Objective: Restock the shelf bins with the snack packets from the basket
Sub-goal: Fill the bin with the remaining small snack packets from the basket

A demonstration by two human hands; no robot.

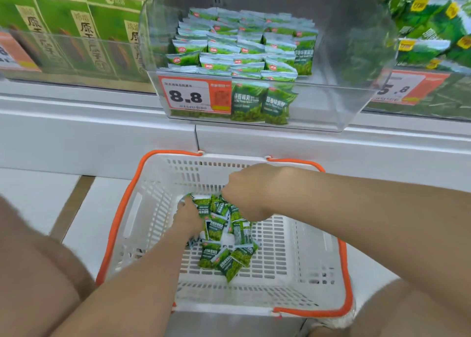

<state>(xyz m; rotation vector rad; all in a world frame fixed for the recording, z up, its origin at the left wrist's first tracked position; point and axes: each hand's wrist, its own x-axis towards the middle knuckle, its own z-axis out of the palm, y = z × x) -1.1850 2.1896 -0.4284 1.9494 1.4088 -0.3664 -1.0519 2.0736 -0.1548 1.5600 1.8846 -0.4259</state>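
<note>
A white basket (300,255) with orange handles stands on the floor below the shelf. A pile of small green snack packets (224,240) lies in its middle. My left hand (188,218) reaches down into the pile's left side, fingers curled round packets. My right hand (251,191) is over the pile's far side, fingers curled down onto packets there. Above, a clear shelf bin (331,102) holds several rows of the same green packets (239,46), with an 8.8 price tag (195,96) on its front.
Green cartons (66,31) fill the bin to the left, larger green bags (433,23) the bin to the right. The white shelf base (102,138) runs behind the basket. My knees frame the basket at bottom left and bottom right.
</note>
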